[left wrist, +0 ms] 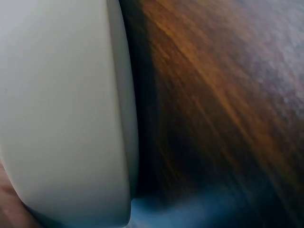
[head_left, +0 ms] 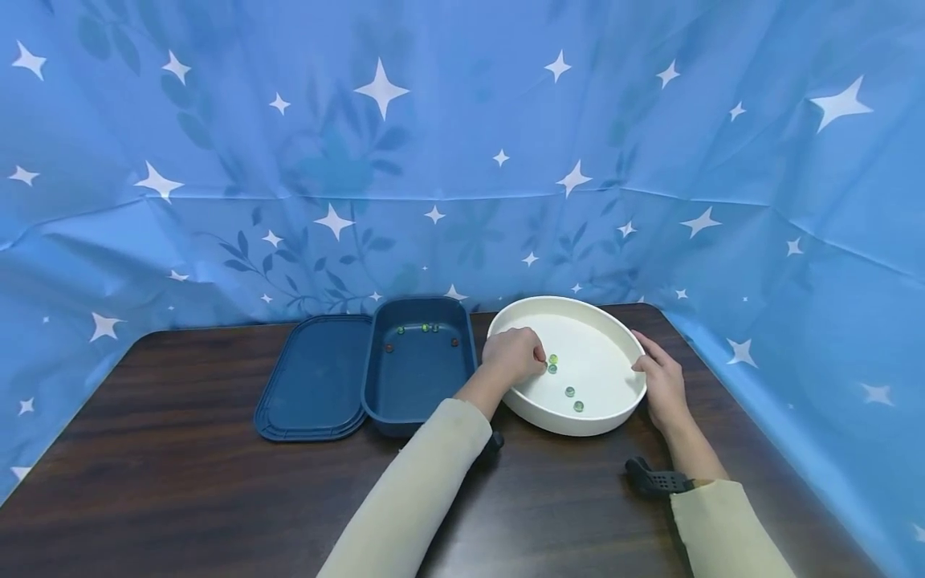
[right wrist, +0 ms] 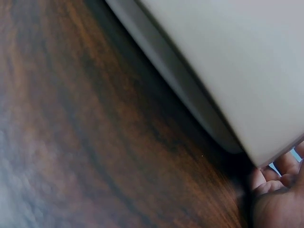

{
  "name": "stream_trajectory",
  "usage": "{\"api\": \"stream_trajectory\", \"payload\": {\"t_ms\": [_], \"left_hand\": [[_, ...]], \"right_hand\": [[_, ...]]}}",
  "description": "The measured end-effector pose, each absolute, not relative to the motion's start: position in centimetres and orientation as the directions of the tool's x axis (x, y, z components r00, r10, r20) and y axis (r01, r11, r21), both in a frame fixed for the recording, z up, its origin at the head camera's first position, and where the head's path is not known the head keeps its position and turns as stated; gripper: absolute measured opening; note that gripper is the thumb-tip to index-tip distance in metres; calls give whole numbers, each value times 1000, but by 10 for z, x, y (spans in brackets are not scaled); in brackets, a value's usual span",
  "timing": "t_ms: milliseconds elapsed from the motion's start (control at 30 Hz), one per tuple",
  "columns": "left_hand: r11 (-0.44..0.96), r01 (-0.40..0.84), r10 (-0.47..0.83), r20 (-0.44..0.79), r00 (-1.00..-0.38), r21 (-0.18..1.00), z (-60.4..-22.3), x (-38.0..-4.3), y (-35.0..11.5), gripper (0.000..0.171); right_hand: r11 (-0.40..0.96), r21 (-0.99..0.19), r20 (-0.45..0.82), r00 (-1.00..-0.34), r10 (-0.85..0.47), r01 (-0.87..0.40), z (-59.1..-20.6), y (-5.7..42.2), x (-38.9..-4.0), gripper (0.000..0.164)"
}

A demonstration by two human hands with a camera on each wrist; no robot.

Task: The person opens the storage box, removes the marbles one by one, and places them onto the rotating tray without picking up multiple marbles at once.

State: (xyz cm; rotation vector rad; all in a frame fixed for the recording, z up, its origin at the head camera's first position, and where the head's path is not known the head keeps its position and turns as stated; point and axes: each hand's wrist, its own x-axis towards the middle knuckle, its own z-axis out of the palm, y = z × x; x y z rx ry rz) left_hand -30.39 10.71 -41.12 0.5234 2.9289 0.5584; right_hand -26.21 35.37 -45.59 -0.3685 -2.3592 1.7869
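Note:
A wide, shallow white bowl (head_left: 603, 353) stands on the table, with several greenish glass marbles (head_left: 570, 392) on its floor. Over its left rim reaches my left hand (head_left: 511, 357), fingers bent down beside two marbles (head_left: 552, 368); I cannot tell whether a marble is between the fingertips. My right hand (head_left: 663, 381) grips the bowl's right rim, thumb on the edge. In the right wrist view, curled fingers (right wrist: 287, 166) show at the bowl's outer wall (right wrist: 247, 71). The left wrist view is mostly the bowl's outer side (left wrist: 61, 104), hiding the left fingertips.
Left of the bowl stands a dark blue rectangular box (head_left: 415, 389) with several green and brownish marbles (head_left: 425, 327) towards its far end. A matching blue lid (head_left: 318, 377) lies flat beside it. Behind the dark wooden table (head_left: 181, 449) hangs a blue star-patterned cloth (head_left: 433, 144).

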Motion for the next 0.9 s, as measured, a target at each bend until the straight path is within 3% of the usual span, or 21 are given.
{"api": "stream_trajectory", "payload": {"t_ms": [233,367,533,900], "left_hand": [[875,291,337,-53,-940,387,-410,-303,102,12],[843,271,324,-37,-945,465,-407,-303,98,17],[773,274,334,0,-942,572,-383,-303,88,21],[707,280,322,58,-945,650,-338,-308,40,23]], "right_hand": [[246,-963,-31,-955,294,107,-457,348,-265,71],[230,-967,-33,-953,300,106,-458,346,-266,71],[246,-964,-24,-952,305,103,-457,349,-267,71],[232,-965,-48,-949,311,125,-457,350,-267,71]]}}
